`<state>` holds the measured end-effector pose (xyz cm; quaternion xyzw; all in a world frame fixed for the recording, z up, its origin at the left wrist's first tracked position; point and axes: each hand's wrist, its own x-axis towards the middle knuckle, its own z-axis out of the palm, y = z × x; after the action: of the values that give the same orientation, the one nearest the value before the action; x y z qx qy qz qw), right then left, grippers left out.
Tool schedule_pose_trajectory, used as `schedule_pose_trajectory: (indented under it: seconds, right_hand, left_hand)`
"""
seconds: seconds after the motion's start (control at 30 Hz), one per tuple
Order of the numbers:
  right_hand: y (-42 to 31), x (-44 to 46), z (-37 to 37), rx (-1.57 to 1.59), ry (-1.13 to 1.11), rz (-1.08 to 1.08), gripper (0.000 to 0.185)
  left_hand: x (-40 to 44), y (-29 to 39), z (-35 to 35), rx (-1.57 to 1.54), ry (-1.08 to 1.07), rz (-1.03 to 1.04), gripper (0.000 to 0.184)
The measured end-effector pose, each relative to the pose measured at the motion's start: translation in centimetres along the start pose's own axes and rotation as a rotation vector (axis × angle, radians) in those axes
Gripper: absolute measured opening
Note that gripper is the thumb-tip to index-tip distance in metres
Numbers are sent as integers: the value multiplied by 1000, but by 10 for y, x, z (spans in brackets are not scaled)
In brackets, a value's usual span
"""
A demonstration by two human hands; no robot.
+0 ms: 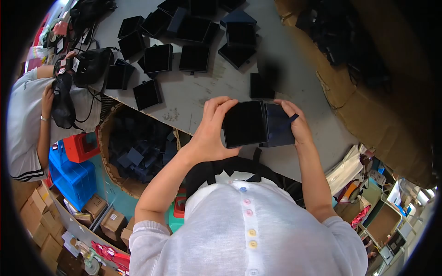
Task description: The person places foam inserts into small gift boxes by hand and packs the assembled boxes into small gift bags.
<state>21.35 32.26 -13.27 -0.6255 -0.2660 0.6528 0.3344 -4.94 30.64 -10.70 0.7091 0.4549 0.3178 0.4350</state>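
Over the near edge of the table, my left hand (212, 131) grips the left side of a square jewelry box, its thumb below and fingers above. The box's black tray part (245, 124) faces up. Against its right side is a dark navy part (279, 126), like a sleeve or lid, with a short ribbon tab (293, 118). My right hand (298, 123) is closed around the right edge of that navy part. Whether the two parts are joined, I cannot tell. Just beyond lies another black box (261, 86).
Several open black boxes (195, 57) lie across the grey table (184, 94). A carton (107, 158) of small navy boxes stands below left, a large cardboard box (343, 89) at right. On the left, a co-worker (27, 124) handles black bags. A blue crate (73, 179) stands nearby.
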Motion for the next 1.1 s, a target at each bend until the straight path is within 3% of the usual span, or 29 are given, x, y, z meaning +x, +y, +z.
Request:
schedule_pose_trajectory:
  seconds: [0.23,0.3,0.43,0.5,0.53,0.57,0.6,0.63,0.67,0.73,0.77,0.83,0.9,0.93,1.0,1.03,1.07,1.1]
  right_hand:
    - [-4,-3,2,-35,8,-57,30]
    - [-2,-2,2,-176,-27,-147,29]
    - [-12,-7,17,-72,-108,-75,29]
    - [15,-4,43,-70,-49,-183,24]
    - [22,-10,65,-74,-64,-127,23]
    - [31,-8,79,-9,-68,-251,24]
    - [17,-10,82,-94,-186,-310,31]
    - [18,-4,81,-225,-364,-516,46]
    - [8,9,69,-225,-353,-539,46]
    - [-21,46,23,-648,-732,-677,71]
    - [-37,83,-3,-816,-390,-740,69]
    - [-51,166,-77,-984,411,-622,58]
    - [-108,189,-139,-1247,739,-531,67]
    - [-127,201,-160,-1439,822,-471,82]
    - [-136,247,-210,-1593,648,-502,109]
    - [-142,243,-206,-1652,677,-465,113]
    - [-129,270,-231,-1595,707,-575,115]
    - [-124,274,-235,-1599,722,-555,109]
  left_hand:
    - [-2,13,-3,120,-104,-21,92]
    - [-1,19,-2,116,-132,1,91]
    - [-5,19,6,109,-208,-29,94]
    - [1,14,20,-292,32,81,95]
    - [0,11,31,-251,6,14,89]
    - [-3,14,32,-227,131,-68,75]
    - [-7,15,26,-226,183,-149,62]
    - [-18,9,24,-138,236,-196,52]
    - [-31,6,10,-159,196,-266,49]
    - [-62,2,-25,115,181,-357,51]
    - [-91,-19,-45,167,141,-374,56]
    - [-145,-36,-80,568,74,-623,62]
    - [-182,-36,-90,895,175,-789,64]
    - [-185,-29,-92,842,210,-826,63]
    - [-183,-19,-83,687,279,-824,59]
    - [-176,-13,-76,636,271,-818,55]
    - [-172,-16,-69,613,255,-734,52]
    - [-167,-26,-60,576,249,-678,50]
